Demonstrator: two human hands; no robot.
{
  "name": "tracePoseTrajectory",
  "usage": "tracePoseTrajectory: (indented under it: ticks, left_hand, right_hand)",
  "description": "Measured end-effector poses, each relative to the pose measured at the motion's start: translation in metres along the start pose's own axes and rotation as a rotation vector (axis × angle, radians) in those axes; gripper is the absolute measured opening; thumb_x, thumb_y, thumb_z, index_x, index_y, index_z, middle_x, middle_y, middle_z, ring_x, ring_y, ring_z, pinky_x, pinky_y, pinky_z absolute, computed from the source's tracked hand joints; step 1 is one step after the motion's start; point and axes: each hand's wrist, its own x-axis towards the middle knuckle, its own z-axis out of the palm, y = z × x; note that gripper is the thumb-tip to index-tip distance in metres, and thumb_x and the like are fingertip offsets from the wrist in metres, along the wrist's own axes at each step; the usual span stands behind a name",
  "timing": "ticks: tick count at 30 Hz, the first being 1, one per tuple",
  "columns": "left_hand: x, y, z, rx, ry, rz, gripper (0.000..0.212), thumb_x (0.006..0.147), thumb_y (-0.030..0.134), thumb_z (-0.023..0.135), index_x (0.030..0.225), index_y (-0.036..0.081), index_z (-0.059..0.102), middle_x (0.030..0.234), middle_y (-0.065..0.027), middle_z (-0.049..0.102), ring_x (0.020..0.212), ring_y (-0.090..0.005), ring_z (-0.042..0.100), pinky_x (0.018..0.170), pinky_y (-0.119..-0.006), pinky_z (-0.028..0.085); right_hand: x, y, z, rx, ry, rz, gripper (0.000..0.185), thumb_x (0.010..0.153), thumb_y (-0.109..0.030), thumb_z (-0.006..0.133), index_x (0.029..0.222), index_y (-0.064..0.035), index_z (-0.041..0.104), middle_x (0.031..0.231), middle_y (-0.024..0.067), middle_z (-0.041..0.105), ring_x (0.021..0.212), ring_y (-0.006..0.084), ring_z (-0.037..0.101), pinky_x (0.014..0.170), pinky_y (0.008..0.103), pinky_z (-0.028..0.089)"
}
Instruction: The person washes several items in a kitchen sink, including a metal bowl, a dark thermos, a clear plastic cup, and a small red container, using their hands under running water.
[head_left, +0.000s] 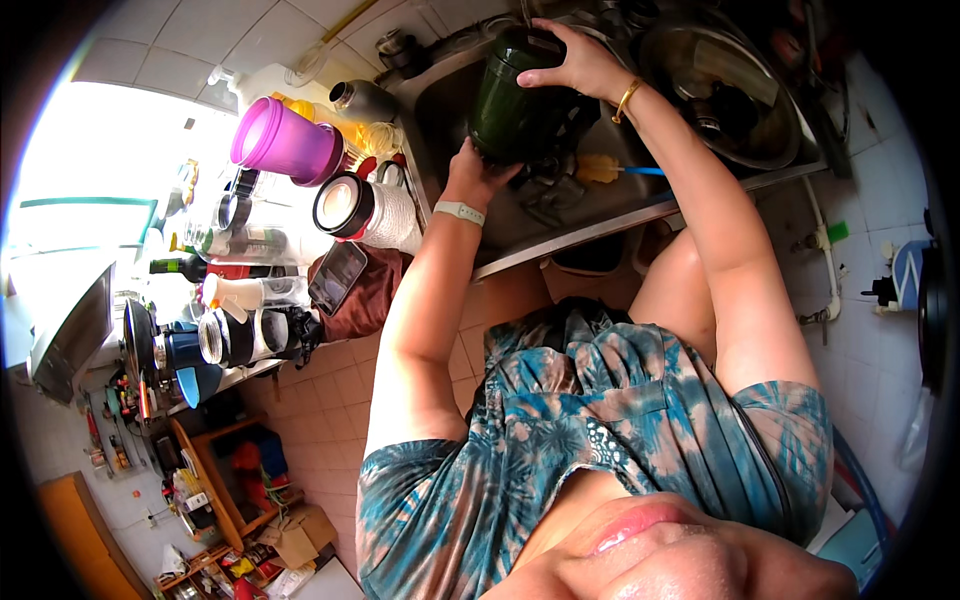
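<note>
My two hands hold a large dark green jug (504, 109), tilted over a stainless steel sink (540, 247). My left hand (480, 178) supports its lower end, a pale band around the wrist. Across its upper end lies my right hand (581, 64), fingers spread over the far side, below a gold bangle on the wrist. A thin stream or spout shows above the jug's top. In the sink below are dark, hard-to-make-out items and a yellow sponge brush (598, 168) with a blue handle.
Right of the sink basin sits a wide metal bowl (784, 146) holding dark items. The left counter carries a purple plastic container (277, 142), a white textured jug (394, 217), a grey flask (367, 101), a phone (339, 277) on a brown cloth (375, 300), and several bottles.
</note>
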Motion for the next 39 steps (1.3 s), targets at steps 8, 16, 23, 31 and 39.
tracePoseTrajectory:
  ticks: [8, 16, 23, 31, 39]
  left_hand:
    - [-0.010, 0.006, 0.042, 0.182, -0.012, -0.121, 0.060, 0.101, 0.057, 0.030, 0.139, 0.011, 0.042, 0.139, -0.0158, 0.044, 0.126, -0.0379, 0.046, 0.098, -0.059, 0.045]
    - [-0.027, -0.001, 0.035, 0.049, -0.019, -0.032, 0.063, 0.096, 0.058, 0.046, 0.137, 0.010, 0.046, 0.136, -0.0110, 0.053, 0.127, -0.0297, 0.047, 0.111, -0.057, 0.025]
    - [-0.068, 0.028, 0.033, 0.133, -0.207, 0.391, 0.055, 0.097, 0.046, 0.054, 0.140, 0.013, 0.046, 0.142, -0.0068, 0.051, 0.134, -0.0246, 0.044, 0.112, -0.053, 0.027]
    - [-0.090, 0.027, 0.038, 0.328, -0.024, 0.531, 0.046, 0.092, 0.035, 0.067, 0.124, 0.003, 0.056, 0.120, -0.0063, 0.061, 0.109, -0.0183, 0.056, 0.094, -0.038, 0.044]
    - [-0.105, 0.027, 0.052, 0.258, 0.033, 0.669, 0.037, 0.088, 0.032, 0.073, 0.110, 0.003, 0.063, 0.101, 0.0001, 0.064, 0.084, -0.0087, 0.056, 0.073, -0.024, 0.045]
  right_hand:
    - [-0.011, -0.008, -0.005, -0.325, 0.221, -0.108, 0.103, 0.062, -0.057, 0.083, 0.141, -0.0041, 0.044, 0.137, 0.0233, 0.051, 0.129, 0.0374, 0.048, 0.109, 0.0427, 0.037]
    - [0.002, 0.007, -0.005, -0.057, 0.209, 0.009, 0.092, 0.069, -0.059, 0.079, 0.137, -0.0049, 0.051, 0.132, 0.0182, 0.058, 0.125, 0.0278, 0.053, 0.106, 0.0377, 0.040]
    - [0.008, 0.017, 0.002, 0.461, -0.038, 0.095, 0.069, 0.090, -0.054, 0.060, 0.140, -0.0067, 0.050, 0.136, 0.0092, 0.055, 0.128, 0.0188, 0.049, 0.109, 0.0308, 0.033]
    - [0.029, 0.016, 0.008, 0.554, -0.035, 0.328, 0.059, 0.095, -0.053, 0.053, 0.131, -0.0069, 0.059, 0.127, 0.0052, 0.062, 0.114, 0.0144, 0.056, 0.101, 0.0277, 0.040]
    - [0.027, 0.030, 0.027, 0.657, -0.022, 0.205, 0.059, 0.097, -0.051, 0.052, 0.131, -0.0036, 0.059, 0.128, 0.0045, 0.062, 0.117, 0.0141, 0.055, 0.103, 0.0256, 0.038]
